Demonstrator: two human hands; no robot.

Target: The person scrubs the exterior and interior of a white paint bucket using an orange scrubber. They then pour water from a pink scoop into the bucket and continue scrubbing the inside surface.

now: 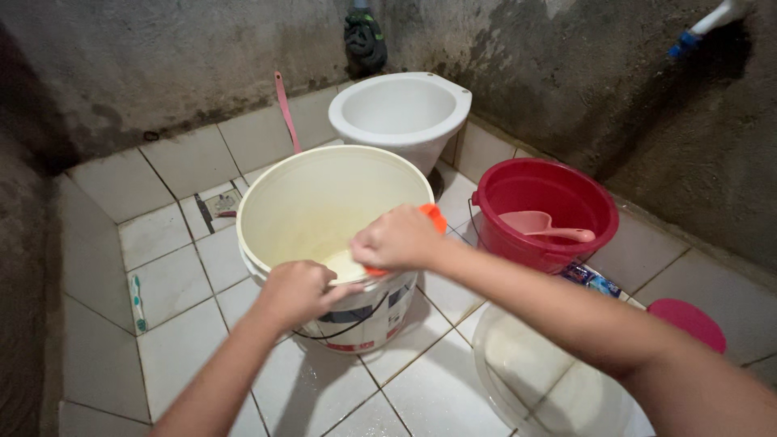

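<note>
Cream bucket (324, 218) could tip toward 6 o'clock: left hand (298, 291) clamps its rim, right hand (398, 239) presses a gripped orange scrubber (433, 217)

My hands are hemmed in on the right by the red bucket (544, 212), which stands just beside the cream bucket (324, 218), and by the clear basin (518, 364) low on the same side. The toilet bowl (401, 113) blocks the far side. Bare tiled floor (178, 275) lies open to my left.
</note>
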